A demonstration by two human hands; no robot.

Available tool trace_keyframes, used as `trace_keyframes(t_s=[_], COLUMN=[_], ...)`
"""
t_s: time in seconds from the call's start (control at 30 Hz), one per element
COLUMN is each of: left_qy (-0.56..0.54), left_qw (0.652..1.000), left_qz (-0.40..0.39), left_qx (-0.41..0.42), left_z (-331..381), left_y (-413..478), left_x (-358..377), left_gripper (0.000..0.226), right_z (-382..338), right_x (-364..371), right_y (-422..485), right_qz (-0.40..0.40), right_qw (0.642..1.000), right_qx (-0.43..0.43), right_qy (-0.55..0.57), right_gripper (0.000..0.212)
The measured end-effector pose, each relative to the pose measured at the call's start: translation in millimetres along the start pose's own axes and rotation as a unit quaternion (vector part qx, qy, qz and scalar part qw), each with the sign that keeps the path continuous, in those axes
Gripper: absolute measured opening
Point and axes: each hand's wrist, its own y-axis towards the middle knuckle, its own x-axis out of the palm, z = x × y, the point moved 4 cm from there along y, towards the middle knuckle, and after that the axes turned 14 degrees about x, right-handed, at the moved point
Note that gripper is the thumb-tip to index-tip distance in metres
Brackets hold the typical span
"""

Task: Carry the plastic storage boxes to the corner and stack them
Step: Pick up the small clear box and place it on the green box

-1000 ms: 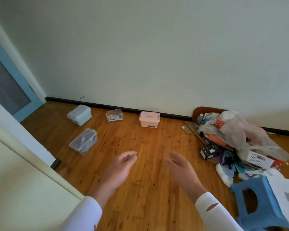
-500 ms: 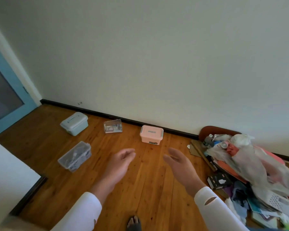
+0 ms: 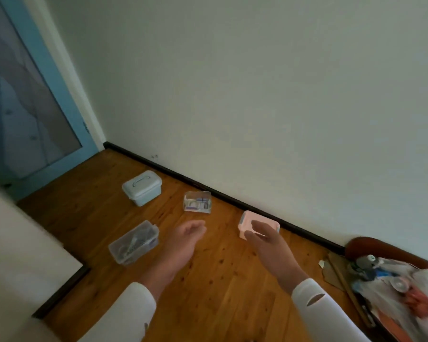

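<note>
Pink box (image 3: 260, 215) sits beside the baseboard (image 3: 232, 202), open floor (image 3: 220, 267) before it.

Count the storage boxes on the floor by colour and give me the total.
Clear: 2 (small clear box, large clear box)
Pale blue: 1 (blue box)
Pink: 1 (pink box)
Total: 4

A plain pale wall (image 3: 257, 95) is filling most of the view and meeting a wooden plank floor (image 3: 220, 297) along a dark skirting board (image 3: 208, 190). A blue-framed door (image 3: 30, 114) with frosted glass is standing at the left. A heap of bags and clutter (image 3: 400, 292) is lying at the right edge. The light is falling dim and even.
</note>
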Motion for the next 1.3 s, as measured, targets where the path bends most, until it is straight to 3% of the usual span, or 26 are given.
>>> trace_keyframes(t_s=[0.33, 0.5, 0.6, 0.9, 1.07, 1.3], left_qy=[0.006, -0.013, -0.016, -0.010, -0.012, -0.030], left_qw=[0.995, 0.992, 0.989, 0.983, 0.986, 0.990], left_qz=[0.088, 0.113, 0.136, 0.166, 0.145, 0.119], left_qx=[-0.040, -0.047, -0.052, -0.074, -0.075, -0.066], left_z=[10, 24, 26, 19, 7, -15], left_y=[149, 225, 256, 323, 378, 475], left_x=[22, 36, 35, 15, -6, -78], left_gripper=[0.024, 0.009, 0.012, 0.011, 0.012, 0.019], right_z=[-87, -131, -151, -196, -226, -281], right_x=[-33, -57, -60, -44, -27, 31], right_y=[170, 242, 276, 341, 386, 453], right_qz=[-0.043, -0.085, -0.099, -0.145, -0.126, -0.095], right_qw=[0.995, 0.992, 0.992, 0.986, 0.989, 0.992], right_qx=[-0.053, -0.045, -0.034, -0.023, -0.023, -0.019], right_qy=[-0.076, -0.077, -0.073, -0.075, -0.081, -0.084], right_gripper=[0.049, 0.047, 0.046, 0.011, 0.044, 0.043])
